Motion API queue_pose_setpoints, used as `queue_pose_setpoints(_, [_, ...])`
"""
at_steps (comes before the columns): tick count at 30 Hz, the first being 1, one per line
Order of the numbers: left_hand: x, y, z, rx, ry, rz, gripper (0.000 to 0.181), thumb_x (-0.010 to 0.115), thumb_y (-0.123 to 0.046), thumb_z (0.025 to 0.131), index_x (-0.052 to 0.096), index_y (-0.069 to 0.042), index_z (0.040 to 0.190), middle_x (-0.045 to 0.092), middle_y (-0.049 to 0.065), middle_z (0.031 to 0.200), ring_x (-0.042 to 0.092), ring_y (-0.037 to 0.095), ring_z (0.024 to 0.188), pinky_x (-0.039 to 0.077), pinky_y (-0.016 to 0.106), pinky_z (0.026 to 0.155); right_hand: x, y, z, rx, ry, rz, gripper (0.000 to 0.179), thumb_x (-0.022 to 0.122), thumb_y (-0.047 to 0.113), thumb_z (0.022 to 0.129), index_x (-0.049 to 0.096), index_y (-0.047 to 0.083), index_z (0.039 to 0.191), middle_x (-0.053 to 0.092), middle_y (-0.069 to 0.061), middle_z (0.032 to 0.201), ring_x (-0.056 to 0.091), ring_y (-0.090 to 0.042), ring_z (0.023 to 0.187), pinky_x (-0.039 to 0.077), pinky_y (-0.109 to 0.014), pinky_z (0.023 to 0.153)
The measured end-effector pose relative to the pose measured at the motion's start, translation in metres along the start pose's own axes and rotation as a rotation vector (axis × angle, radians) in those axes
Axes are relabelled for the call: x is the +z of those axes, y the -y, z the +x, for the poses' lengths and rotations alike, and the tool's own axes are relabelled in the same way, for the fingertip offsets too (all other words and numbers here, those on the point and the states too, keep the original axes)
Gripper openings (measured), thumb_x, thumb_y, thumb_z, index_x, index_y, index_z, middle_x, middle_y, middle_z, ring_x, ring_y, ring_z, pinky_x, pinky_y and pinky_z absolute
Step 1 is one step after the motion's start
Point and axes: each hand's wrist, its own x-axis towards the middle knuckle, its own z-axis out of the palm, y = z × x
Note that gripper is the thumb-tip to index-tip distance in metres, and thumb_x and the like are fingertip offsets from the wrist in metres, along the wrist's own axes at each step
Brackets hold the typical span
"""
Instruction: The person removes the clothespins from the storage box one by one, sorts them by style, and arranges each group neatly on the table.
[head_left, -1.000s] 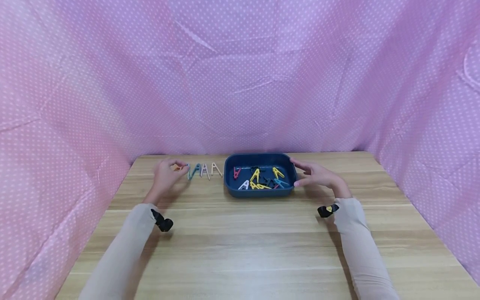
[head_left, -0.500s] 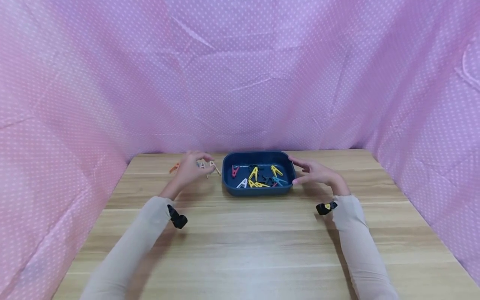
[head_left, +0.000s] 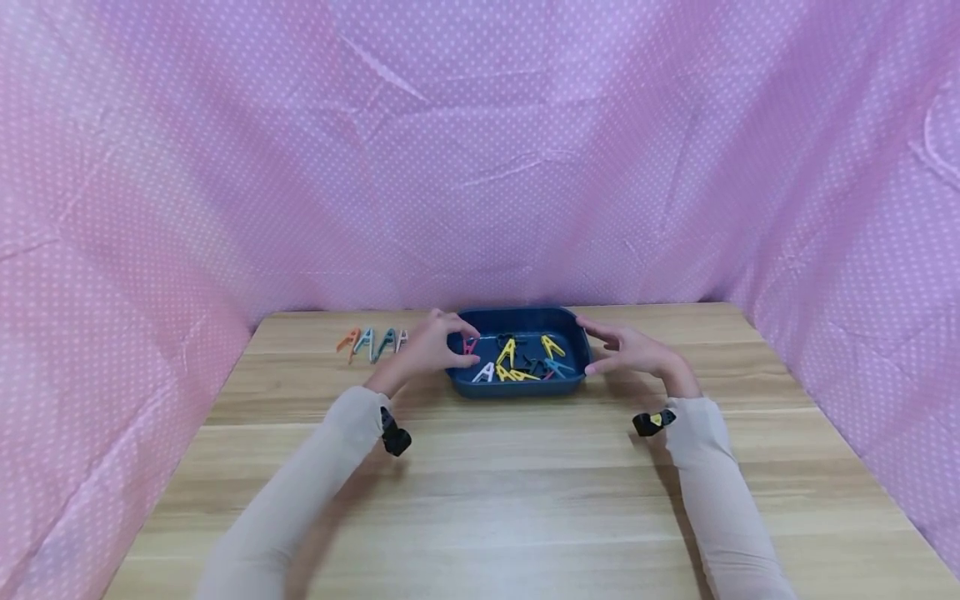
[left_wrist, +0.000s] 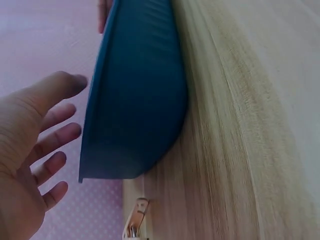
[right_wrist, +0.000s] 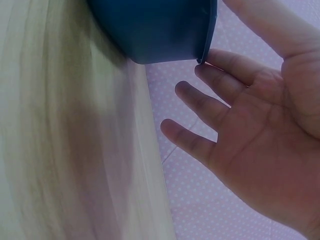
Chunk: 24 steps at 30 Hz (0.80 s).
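Observation:
A dark blue plastic box [head_left: 517, 390] stands near the table's far edge with several clothes pegs inside. My left hand [head_left: 435, 343] reaches over its left rim, thumb and fingers spread around a red peg [head_left: 469, 347]; the left wrist view shows nothing between the fingers [left_wrist: 60, 137]. A white peg [head_left: 484, 372] and yellow pegs, one upright-lying yellow peg [head_left: 507, 353] among them, lie nearby in the box. At the right rim, my right hand [head_left: 633, 352] rests its fingertips, fingers extended. Dark pegs sit in the middle of the box.
Left of the box runs a row of pegs: an orange peg [head_left: 348, 340], a light blue peg [head_left: 366, 338], a teal peg [head_left: 386, 340] and a pale peg [head_left: 402, 338]. A cream peg [left_wrist: 136, 217] shows in the left wrist view. Pink dotted cloth [head_left: 480, 167] hangs behind the table.
My left hand has let go of the light blue peg in the row and moved right, past the other pegs, to over the box's left end. The right hand has stayed at the rim.

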Motion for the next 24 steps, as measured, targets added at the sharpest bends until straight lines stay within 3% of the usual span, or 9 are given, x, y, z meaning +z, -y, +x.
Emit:
queue_pose_setpoints(6, [0.006,-0.005,0.007,0.002,0.135,0.058,0.045,0.086,-0.034,0.081,0.075,-0.016,0.121,0.068,0.002,0.132,0.046,0.025,0.116,0.041,0.044,0.096,0.001,0.000,-0.001,-0.002,0.003,-0.001,0.096,0.082,0.025,0.087,0.023,0.015,0.163,0.018,-0.014,0.170,0.017,-0.042,0.156,0.021,-0.064,0.120])
queue_pose_setpoints(15, [0.010,-0.012,0.015,0.036,0.237,0.187,0.041,0.087,-0.030,0.081,0.076,-0.020,0.120,0.068,-0.001,0.126,0.042,0.022,0.106,0.035,0.039,0.090,0.000,0.000,-0.002,-0.012,0.004,0.006,0.095,0.081,0.025,0.088,0.024,0.014,0.163,0.017,-0.013,0.171,0.015,-0.042,0.156,0.020,-0.064,0.120])
queue_pose_setpoints(24, [0.015,-0.014,0.023,-0.009,0.254,0.284,0.031,0.088,-0.028,0.081,0.080,-0.017,0.109,0.069,0.002,0.123,0.047,0.023,0.114,0.039,0.043,0.102,0.000,0.001,-0.002,-0.015,0.005,0.018,0.096,0.081,0.026,0.087,0.024,0.014,0.163,0.017,-0.013,0.171,0.016,-0.040,0.157,0.020,-0.063,0.121])
